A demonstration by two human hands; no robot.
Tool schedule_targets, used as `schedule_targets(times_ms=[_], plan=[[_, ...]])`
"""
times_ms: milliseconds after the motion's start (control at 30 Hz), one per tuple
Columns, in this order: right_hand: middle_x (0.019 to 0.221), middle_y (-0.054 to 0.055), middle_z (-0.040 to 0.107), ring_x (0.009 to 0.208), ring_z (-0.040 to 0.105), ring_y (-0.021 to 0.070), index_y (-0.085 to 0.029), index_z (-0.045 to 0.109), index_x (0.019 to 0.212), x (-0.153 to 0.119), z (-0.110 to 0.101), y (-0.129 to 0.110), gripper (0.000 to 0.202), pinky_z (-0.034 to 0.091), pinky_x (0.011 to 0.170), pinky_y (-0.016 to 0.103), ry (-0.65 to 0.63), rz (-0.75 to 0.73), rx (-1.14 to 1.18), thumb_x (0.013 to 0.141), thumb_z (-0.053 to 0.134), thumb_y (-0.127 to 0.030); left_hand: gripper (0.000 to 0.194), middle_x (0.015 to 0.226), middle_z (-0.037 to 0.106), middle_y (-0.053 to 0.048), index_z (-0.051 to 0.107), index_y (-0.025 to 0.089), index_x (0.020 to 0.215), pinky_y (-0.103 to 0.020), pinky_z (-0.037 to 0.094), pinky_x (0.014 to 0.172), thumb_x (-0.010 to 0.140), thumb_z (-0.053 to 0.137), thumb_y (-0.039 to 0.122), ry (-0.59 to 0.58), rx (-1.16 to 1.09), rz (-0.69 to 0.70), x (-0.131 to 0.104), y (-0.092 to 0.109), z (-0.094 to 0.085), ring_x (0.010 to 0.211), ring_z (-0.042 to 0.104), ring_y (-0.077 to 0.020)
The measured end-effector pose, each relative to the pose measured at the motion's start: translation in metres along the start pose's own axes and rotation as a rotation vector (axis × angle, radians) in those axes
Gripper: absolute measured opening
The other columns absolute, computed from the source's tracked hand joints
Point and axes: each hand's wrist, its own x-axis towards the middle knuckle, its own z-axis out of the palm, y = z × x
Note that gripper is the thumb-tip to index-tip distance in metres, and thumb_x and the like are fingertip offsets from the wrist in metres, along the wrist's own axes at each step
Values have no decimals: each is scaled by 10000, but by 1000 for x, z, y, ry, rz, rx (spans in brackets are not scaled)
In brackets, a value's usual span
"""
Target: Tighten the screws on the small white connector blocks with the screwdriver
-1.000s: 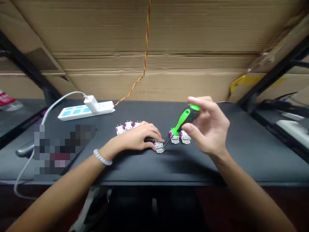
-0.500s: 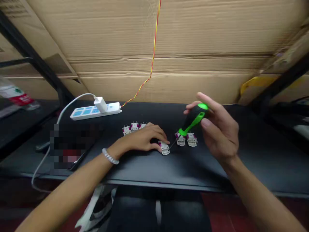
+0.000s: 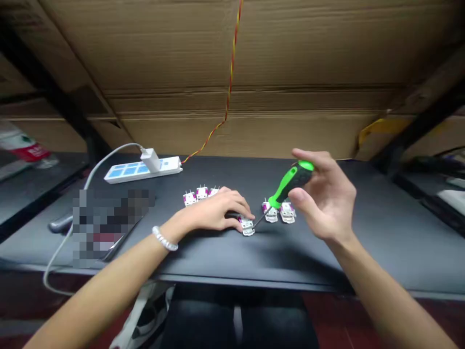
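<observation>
My left hand (image 3: 227, 208) rests on the dark table and pinches a small white and purple part with metal pins (image 3: 248, 227) between thumb and fingers. In my right hand (image 3: 323, 194) is a green and black screwdriver (image 3: 290, 184), its handle between thumb and fingers. The screwdriver slants down to the left, and its tip meets the right side of the held part. Two like parts (image 3: 287, 212) lie behind the shaft, between the hands. Several more (image 3: 189, 198) sit in a row behind my left hand, partly covered by it.
A white power strip (image 3: 167, 166) with a plugged-in charger (image 3: 150, 160) lies at the back left, its cable looping over the table edge. A phone-like object, partly blurred out (image 3: 116, 232), is left of my arm. A bottle (image 3: 27, 148) lies far left. Cardboard (image 3: 290, 58) stands behind.
The screwdriver handle has rotated, its green strip now facing the upper left. My right fingers have shifted around it. The left hand and the part stay in place. The picture's lighting differs.
</observation>
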Motion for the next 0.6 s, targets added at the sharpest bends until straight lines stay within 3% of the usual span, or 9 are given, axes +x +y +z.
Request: schedule_targets(times_ms=[67, 200, 367, 533, 600], plan=[[1102, 71, 684, 981, 665, 267, -340, 735, 1323, 1, 0, -1, 429, 599, 855, 438, 14, -2, -2, 898, 791, -372, 277, 1237, 788, -67, 792, 269, 1209, -395, 383, 1055, 957, 782, 384, 3, 6, 2, 0, 0, 0, 1198, 669, -251], [1189, 77, 705, 1044, 684, 272, -338, 635, 1465, 0, 0, -1, 462, 593, 942, 474, -60, 101, 100, 1005, 641, -383, 262, 1239, 787, -60, 790, 275, 1212, -393, 381, 1058, 966, 773, 365, -1, 9, -1, 0, 2, -1, 1202, 671, -251], [1084, 64, 682, 940, 652, 253, -346, 723, 1344, 0, -1, 0, 474, 599, 857, 431, -3, 10, -11, 879, 813, -375, 266, 1244, 785, -62, 791, 275, 1212, -404, 383, 1064, 964, 776, 368, -1, 12, -9, 0, 1, -1, 1201, 668, -257], [1179, 82, 681, 1025, 676, 271, -326, 625, 1473, 0, -2, 1, 502, 602, 900, 448, -62, 103, 68, 982, 662, -421, 260, 1241, 785, -56, 787, 280, 1208, -411, 373, 1080, 966, 771, 375, -5, 15, -8, 0, 1, -1, 1188, 671, -254], [1174, 86, 666, 998, 656, 270, -327, 662, 1432, 0, -2, 0, 486, 601, 864, 445, -46, 68, 35, 958, 691, -431, 249, 1239, 786, -49, 787, 287, 1204, -405, 372, 1079, 967, 771, 365, -11, 18, -15, 1, 2, -1, 1196, 669, -252]])
